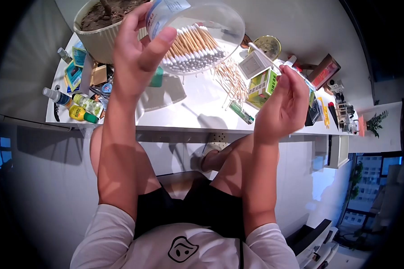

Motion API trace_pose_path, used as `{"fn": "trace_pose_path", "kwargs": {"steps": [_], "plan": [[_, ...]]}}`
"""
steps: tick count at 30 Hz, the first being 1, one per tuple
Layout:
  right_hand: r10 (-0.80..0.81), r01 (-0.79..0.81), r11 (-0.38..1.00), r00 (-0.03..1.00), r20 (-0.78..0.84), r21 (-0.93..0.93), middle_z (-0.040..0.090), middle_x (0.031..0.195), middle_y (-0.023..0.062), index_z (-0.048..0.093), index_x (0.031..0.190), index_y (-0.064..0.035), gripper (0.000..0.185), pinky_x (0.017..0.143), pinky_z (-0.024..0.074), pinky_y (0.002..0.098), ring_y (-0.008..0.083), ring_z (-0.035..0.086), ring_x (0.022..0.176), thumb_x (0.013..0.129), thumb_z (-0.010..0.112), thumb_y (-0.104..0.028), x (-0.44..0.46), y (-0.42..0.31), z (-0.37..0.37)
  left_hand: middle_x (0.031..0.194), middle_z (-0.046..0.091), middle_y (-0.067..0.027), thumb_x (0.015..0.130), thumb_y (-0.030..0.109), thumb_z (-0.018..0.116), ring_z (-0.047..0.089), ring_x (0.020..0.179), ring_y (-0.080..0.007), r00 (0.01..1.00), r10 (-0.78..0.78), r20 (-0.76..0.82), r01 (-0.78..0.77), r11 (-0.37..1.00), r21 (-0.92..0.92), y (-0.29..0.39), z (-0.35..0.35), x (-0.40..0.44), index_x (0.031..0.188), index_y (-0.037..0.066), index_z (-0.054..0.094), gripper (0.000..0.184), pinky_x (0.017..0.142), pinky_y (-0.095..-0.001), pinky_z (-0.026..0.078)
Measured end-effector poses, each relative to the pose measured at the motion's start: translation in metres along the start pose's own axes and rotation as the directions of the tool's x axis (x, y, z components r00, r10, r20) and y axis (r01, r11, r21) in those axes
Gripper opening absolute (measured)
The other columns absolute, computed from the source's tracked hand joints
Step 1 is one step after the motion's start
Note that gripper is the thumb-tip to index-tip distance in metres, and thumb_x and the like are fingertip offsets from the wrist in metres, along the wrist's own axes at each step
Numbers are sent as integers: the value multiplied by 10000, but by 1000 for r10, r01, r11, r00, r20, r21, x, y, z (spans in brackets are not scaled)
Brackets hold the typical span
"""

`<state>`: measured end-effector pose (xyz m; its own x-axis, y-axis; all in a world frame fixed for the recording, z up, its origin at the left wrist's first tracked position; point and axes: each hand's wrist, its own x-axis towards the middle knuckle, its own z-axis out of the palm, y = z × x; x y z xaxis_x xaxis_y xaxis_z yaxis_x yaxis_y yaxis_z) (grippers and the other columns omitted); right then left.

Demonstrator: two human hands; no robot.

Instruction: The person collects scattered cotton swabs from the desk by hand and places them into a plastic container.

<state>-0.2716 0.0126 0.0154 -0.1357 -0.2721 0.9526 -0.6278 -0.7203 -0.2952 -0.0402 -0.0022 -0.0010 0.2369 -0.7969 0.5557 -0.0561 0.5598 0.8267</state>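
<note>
My left hand point(141, 49) grips a clear round plastic tub point(220, 20) with a blue-and-white label, tilted on its side above the table. Cotton swabs point(195, 47) with white tips and tan sticks are packed inside it. My right hand point(285, 101) is raised on the other side, its thumb and fingertips pinching a single white-tipped cotton swab point(264, 53) that points up and left. Between the hands, a loose pile of cotton swabs point(232, 80) lies on the white table point(193, 101). Right of the pile, behind my right hand, stands a green box point(261, 88).
A potted plant point(98, 31) stands at the back left. Bottles, including a yellow one point(82, 114), crowd the left end. A white square box point(254, 65), a gold-rimmed round clock point(268, 45) and a small green pack point(241, 112) sit near the pile.
</note>
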Motion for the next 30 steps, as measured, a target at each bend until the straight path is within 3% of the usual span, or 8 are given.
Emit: {"fn": "trace_pose_path", "kwargs": {"steps": [3, 9, 16, 19, 20, 23, 25, 30], "plan": [[-129, 137, 990, 972, 198, -26, 663, 806, 148, 660, 923, 40, 209, 651, 504, 288, 240, 638, 711, 730, 657, 123, 3, -19, -2, 1182, 511, -157, 790, 413, 618, 486, 1106, -199, 1000, -3, -21, 2, 1000, -16, 1, 5, -2, 1305, -91, 378, 760, 991, -318, 344], [-198, 228, 969, 945, 258, -91, 673, 785, 95, 683, 940, -6, 178, 569, 467, 259, 182, 597, 610, 766, 693, 29, -2, -23, 21, 1216, 494, -163, 799, 363, 625, 484, 1122, -208, 1000, 10, 25, -9, 999, -51, -3, 6, -3, 1310, -90, 375, 727, 997, -311, 345], [-36, 96, 988, 904, 426, -121, 664, 789, 101, 671, 977, -14, 176, 590, 462, 292, 185, 568, 603, 813, 673, -78, 1, -35, 29, 1211, 496, -162, 795, 352, 628, 486, 1122, -213, 998, 13, 67, -11, 999, -31, -5, 4, -4, 1310, -86, 378, 721, 1000, -316, 345], [-70, 66, 998, 960, 270, 24, 665, 776, 95, 657, 980, 22, 163, 592, 456, 268, 141, 558, 610, 878, 564, -64, 0, -23, 17, 1203, 498, -160, 793, 369, 628, 487, 1117, -212, 999, 19, 36, -18, 999, -36, -3, 6, -4, 1309, -83, 380, 730, 998, -319, 349], [63, -64, 998, 964, 260, -5, 661, 772, 89, 652, 945, 50, 221, 603, 449, 249, 113, 552, 638, 912, 465, -64, 0, -24, 9, 1198, 500, -158, 791, 384, 629, 488, 1114, -210, 999, 7, 34, -6, 999, -39, -2, 5, -4, 1310, -80, 381, 739, 996, -320, 350], [255, -235, 966, 930, 265, -106, 662, 768, 80, 661, 899, 23, 207, 614, 440, 250, 119, 554, 658, 907, 515, -124, 3, -6, 2, 1186, 504, -155, 787, 419, 626, 489, 1108, -207, 999, -11, 35, 11, 1000, -16, -2, 1, -3, 1313, -72, 383, 759, 990, -320, 351], [448, -392, 894, 771, 453, -216, 633, 728, 124, 638, 817, 11, 151, 606, 463, 333, 228, 583, 615, 851, 563, -116, -5, 6, 8, 1180, 506, -154, 786, 439, 622, 489, 1105, -205, 999, -16, 44, 16, 1000, 4, -1, 0, -3, 1314, -68, 383, 770, 986, -320, 351], [457, -329, 886, 508, 730, -326, 644, 775, 143, 654, 823, -27, 112, 687, 484, 399, 322, 617, 738, 786, 605, -120, -54, 28, 32, 1156, 523, -155, 791, 463, 606, 486, 1104, -204, 1000, -11, 28, 10, 999, 41, 1, 2, -3, 1309, -62, 394, 767, 979, -323, 349]]}}
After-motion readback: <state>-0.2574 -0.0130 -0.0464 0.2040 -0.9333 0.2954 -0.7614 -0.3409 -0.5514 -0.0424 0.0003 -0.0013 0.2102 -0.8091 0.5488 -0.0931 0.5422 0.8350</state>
